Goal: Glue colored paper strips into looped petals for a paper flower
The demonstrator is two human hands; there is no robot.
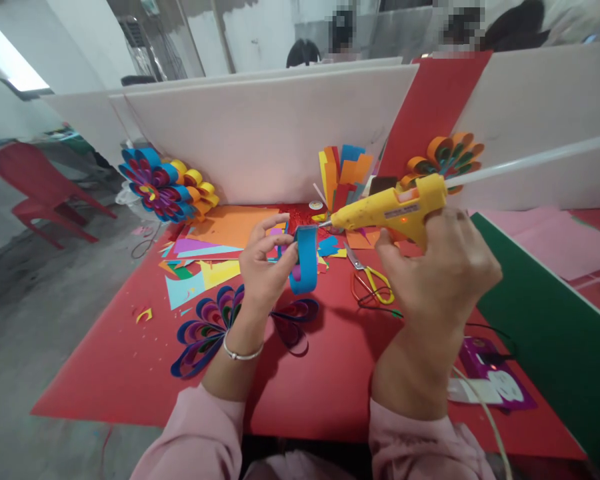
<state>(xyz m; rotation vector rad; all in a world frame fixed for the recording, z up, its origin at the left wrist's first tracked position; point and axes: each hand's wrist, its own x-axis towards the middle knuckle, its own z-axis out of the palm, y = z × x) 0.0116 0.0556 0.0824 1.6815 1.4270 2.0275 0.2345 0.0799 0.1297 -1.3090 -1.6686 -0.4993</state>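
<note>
In my left hand (269, 263), pinched between thumb and fingers, is a looped blue paper strip (308, 261) with purple showing inside it. My right hand (437, 273) grips a yellow hot glue gun (387, 208), a long white glue stick (530, 160) jutting from its back. The gun's nozzle is at the top edge of the blue loop; whether it touches I cannot tell. Below and partly behind my left forearm lies a paper flower (205, 327) of nested blue, purple and green loops. Scissors with yellow handles (377, 283) rest on the red table beyond my hands.
Coloured paper sheets (235, 227) and scraps lie at the back left of the red table (115, 373). Finished paper flowers (155, 187) lean against a white board (260, 140). Paper strips (343, 173) stand upright behind. A green board (540, 327) and purple packet (505, 380) are at right.
</note>
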